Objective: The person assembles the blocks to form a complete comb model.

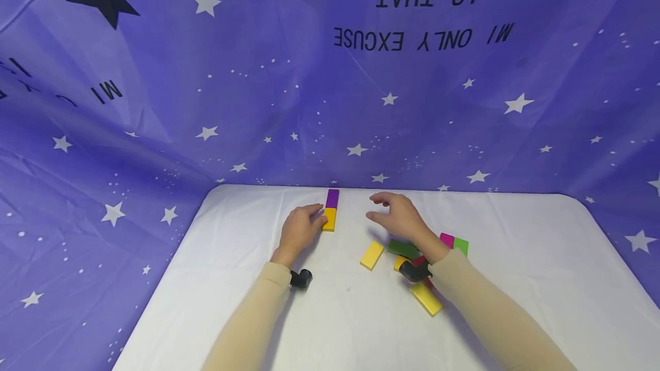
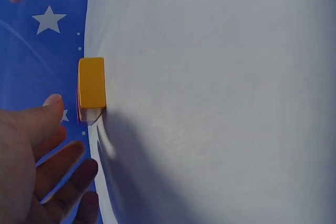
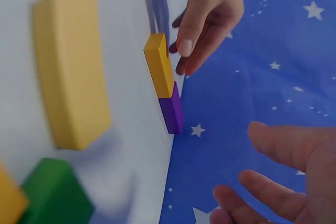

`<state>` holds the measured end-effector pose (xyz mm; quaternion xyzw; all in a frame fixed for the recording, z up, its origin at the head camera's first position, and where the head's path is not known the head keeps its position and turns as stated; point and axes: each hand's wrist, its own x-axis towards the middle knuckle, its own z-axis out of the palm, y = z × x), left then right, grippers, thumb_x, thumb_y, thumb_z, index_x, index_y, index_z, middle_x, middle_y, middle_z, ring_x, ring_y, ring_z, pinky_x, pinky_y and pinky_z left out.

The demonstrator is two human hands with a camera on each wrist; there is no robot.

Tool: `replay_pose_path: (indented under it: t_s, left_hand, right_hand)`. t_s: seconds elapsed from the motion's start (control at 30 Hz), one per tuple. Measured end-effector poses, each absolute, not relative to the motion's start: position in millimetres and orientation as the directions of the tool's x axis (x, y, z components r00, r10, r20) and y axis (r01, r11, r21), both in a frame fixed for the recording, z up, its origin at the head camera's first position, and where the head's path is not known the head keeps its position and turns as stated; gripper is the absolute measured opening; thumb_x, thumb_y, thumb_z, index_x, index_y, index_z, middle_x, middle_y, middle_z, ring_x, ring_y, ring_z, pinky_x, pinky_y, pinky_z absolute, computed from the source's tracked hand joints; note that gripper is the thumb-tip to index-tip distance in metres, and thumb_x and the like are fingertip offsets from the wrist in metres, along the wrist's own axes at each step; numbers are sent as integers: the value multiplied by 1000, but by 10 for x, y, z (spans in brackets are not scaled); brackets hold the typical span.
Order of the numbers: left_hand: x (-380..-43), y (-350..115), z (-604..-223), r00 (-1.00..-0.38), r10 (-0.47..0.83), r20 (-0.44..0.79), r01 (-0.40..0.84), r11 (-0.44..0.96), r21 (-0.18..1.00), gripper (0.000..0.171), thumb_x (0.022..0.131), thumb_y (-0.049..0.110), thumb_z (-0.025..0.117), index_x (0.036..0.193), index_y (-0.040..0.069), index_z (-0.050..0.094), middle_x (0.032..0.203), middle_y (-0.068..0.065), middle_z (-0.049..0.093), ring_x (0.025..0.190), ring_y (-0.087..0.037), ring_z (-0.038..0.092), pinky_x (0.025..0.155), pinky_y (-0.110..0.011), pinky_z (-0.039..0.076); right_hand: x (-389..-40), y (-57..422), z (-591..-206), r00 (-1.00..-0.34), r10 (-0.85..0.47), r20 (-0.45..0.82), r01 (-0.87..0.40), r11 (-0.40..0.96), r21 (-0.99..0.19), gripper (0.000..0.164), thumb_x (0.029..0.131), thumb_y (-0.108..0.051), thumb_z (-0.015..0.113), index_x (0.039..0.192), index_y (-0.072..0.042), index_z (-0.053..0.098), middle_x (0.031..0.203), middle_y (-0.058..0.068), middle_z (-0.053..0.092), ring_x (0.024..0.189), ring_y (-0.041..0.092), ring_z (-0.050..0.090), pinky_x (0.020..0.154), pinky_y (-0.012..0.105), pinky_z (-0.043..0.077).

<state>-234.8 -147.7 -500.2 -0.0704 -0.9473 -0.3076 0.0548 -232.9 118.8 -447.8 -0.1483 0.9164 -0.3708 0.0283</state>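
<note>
An orange block (image 1: 330,223) and a purple block (image 1: 332,198) lie end to end near the far edge of the table. My left hand (image 1: 299,229) is just left of the orange one, thumb and fingers spread and holding nothing. In the left wrist view a gap shows between the thumb and the orange block (image 2: 92,83). To the right of the pair my right hand (image 1: 399,215) hovers with loosely bent fingers apart and nothing between them. The right wrist view shows its fingers (image 3: 275,192) off to the side of the purple block (image 3: 171,113).
A lone yellow block (image 1: 372,255) lies nearer the middle. Beneath and around my right forearm are a dark green block (image 1: 404,248), a magenta block (image 1: 447,240), a light green block (image 1: 461,246), another yellow block (image 1: 426,299) and partly hidden red and orange ones. Purple star-printed cloth (image 1: 309,102) rises behind the table.
</note>
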Motion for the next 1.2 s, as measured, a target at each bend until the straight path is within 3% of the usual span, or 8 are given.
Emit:
replay_pose_path:
  t_s: [0.2, 0.43, 0.6, 0.83, 1.2]
  left_hand:
    - [-2444, -1519, -5002, -969, 199, 145, 246, 781, 574, 46, 94, 25, 72, 137, 9, 63, 142, -5, 60, 129, -30, 55, 112, -45, 39]
    - [-2549, -1502, -4998, -944, 298, 145, 327, 769, 549, 50, 96, 24, 70, 142, 8, 58, 152, -5, 49, 138, -30, 47, 117, -44, 33]
    - [-2603, -1463, -4965, -938, 332, 102, 335, 789, 515, 50, 98, 23, 67, 145, 10, 55, 156, -5, 45, 140, -31, 45, 118, -47, 32]
    - [-2645, -1446, -4956, -934, 347, 82, 343, 810, 475, 48, 99, 25, 66, 144, 11, 56, 155, -2, 46, 139, -31, 45, 117, -48, 33]
    - [-2675, -1439, -4993, -922, 380, 68, 370, 819, 438, 44, 99, 24, 65, 140, 9, 59, 152, 1, 49, 139, -29, 46, 117, -46, 33]
  right_hand:
    - [-2012, 1315, -4497, -941, -324, 91, -301, 685, -663, 49, 90, -30, 75, 132, -6, 64, 123, 13, 69, 114, 35, 60, 97, 53, 48]
    - [-1705, 1337, -4601, -945, -311, 102, -309, 745, -591, 58, 88, -38, 77, 134, -5, 63, 122, 8, 69, 121, 32, 53, 99, 51, 48]
    - [-1562, 1274, -4705, -945, -308, 111, -319, 794, -518, 62, 84, -40, 80, 131, -3, 65, 120, 9, 69, 115, 31, 56, 96, 47, 50]
    - [-1469, 1144, -4794, -947, -289, 144, -322, 874, -363, 67, 79, -49, 82, 122, 1, 69, 111, 15, 68, 104, 34, 58, 92, 45, 49]
    - [-1460, 998, -4889, -957, -269, 108, -289, 917, -274, 69, 76, -52, 83, 116, 3, 70, 104, 14, 64, 98, 31, 55, 86, 43, 48]
